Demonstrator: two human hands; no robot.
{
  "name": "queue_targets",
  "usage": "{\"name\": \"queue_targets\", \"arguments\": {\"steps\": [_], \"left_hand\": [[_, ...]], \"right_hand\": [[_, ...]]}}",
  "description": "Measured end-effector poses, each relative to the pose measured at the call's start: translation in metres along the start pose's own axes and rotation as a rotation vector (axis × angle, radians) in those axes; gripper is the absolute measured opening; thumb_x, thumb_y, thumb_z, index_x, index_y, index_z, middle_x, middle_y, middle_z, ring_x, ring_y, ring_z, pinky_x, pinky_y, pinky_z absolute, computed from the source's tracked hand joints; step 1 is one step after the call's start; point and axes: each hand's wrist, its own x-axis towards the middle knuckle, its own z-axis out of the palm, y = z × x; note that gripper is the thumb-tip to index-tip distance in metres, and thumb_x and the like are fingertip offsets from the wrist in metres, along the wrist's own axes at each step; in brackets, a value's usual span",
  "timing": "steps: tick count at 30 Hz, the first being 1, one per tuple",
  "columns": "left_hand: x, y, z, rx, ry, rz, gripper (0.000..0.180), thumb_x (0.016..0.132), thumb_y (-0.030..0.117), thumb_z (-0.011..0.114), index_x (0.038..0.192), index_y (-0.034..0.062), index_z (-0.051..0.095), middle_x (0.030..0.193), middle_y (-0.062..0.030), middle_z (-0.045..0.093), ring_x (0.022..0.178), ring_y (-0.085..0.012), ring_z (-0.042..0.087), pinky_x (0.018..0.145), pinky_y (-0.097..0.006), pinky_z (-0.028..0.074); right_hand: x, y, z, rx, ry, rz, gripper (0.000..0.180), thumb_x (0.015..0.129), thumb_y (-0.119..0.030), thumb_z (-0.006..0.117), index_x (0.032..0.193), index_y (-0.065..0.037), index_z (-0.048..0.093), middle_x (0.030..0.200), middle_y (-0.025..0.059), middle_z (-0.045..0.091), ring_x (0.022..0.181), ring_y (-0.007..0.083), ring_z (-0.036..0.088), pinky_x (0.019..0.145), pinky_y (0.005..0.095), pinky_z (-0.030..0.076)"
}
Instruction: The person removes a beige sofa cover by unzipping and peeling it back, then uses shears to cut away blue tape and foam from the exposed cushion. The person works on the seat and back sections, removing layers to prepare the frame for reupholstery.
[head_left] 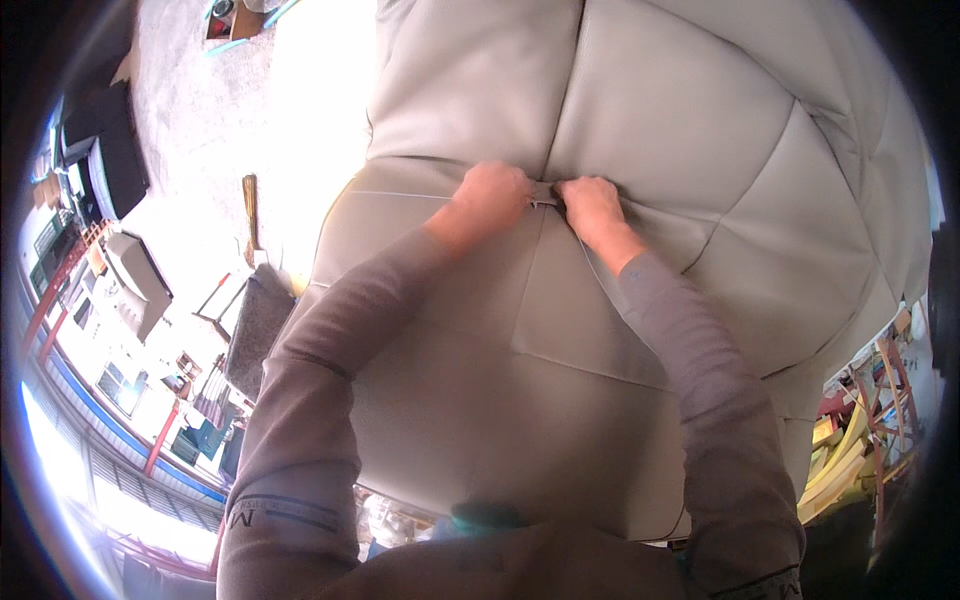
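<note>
Pale concrete workshop floor (190, 130) lies left of a large, padded, beige leather-like upholstery cover (640, 110) spread before the person. Left hand (492, 205) and right hand (592, 208), both curled, pinch a small beige seam flap (544, 194) at its crosswise crease. The cover is probably soft, bulky and slightly slippery; the flap's edges offer the surest hold.

Two bare grips, the left grip (490, 203) and the right grip (595, 210), and two sleeves (720, 400) are visible. There is one beige upholstery cover (440, 370). Two stretches of pale thread (400, 194) show; whether they are one strand cannot be told. One wooden-handled tool (250, 205) is at ten o'clock and one grey block (258, 330) at nine. Several yellow strips (838, 475), too crowded to count, are at four o'clock.
</note>
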Motion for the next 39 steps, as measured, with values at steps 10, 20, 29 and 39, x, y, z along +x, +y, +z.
{"name": "queue_targets", "arguments": {"steps": [10, 20, 29, 39], "left_hand": [[0.068, -0.007, 0.037, -0.058, -0.138, -0.331, 0.016, 0.091, 0.016, 0.069, 0.099, 0.0106, 0.082, 0.11, -0.0149, 0.078, 0.104, -0.0328, 0.076, 0.094, -0.043, 0.06], [0.075, -0.057, 0.111, -0.463, -0.35, 0.027, 0.056, 0.106, 0.046, 0.046, 0.14, 0.0066, 0.067, 0.147, -0.0186, 0.063, 0.139, -0.0362, 0.057, 0.119, -0.045, 0.041], [0.049, -0.052, 0.076, -0.576, -0.392, -0.019, 0.059, 0.113, 0.048, 0.039, 0.149, 0.0064, 0.06, 0.158, -0.0145, 0.055, 0.149, -0.0305, 0.047, 0.125, -0.044, 0.033], [-0.053, -0.111, -0.004, 0.154, -0.22, -0.118, 0.03, 0.101, 0.021, 0.05, 0.093, 0.0051, 0.075, 0.106, -0.0135, 0.076, 0.101, -0.0361, 0.072, 0.089, -0.051, 0.057]], "right_hand": [[0.019, 0.004, 0.02, -0.068, 0.181, -0.145, 0.011, 0.082, -0.008, 0.068, 0.084, -0.011, 0.079, 0.086, 0.017, 0.076, 0.085, 0.0371, 0.076, 0.075, 0.0491, 0.06], [0.014, 0.015, 0.015, 0.434, -0.251, -0.002, 0.038, 0.107, -0.035, 0.05, 0.118, -0.008, 0.075, 0.126, 0.0189, 0.072, 0.119, 0.0396, 0.066, 0.103, 0.0493, 0.051], [0.032, 0.019, 0.064, 0.574, -0.327, 0.054, 0.05, 0.108, -0.037, 0.037, 0.132, -0.006, 0.069, 0.145, 0.0185, 0.063, 0.133, 0.0382, 0.059, 0.111, 0.0481, 0.045], [0.044, 0.025, 0.081, 0.36, -0.286, -0.079, 0.041, 0.108, -0.022, 0.042, 0.131, -0.003, 0.071, 0.14, 0.0137, 0.067, 0.132, 0.0345, 0.06, 0.113, 0.0423, 0.047]]}}
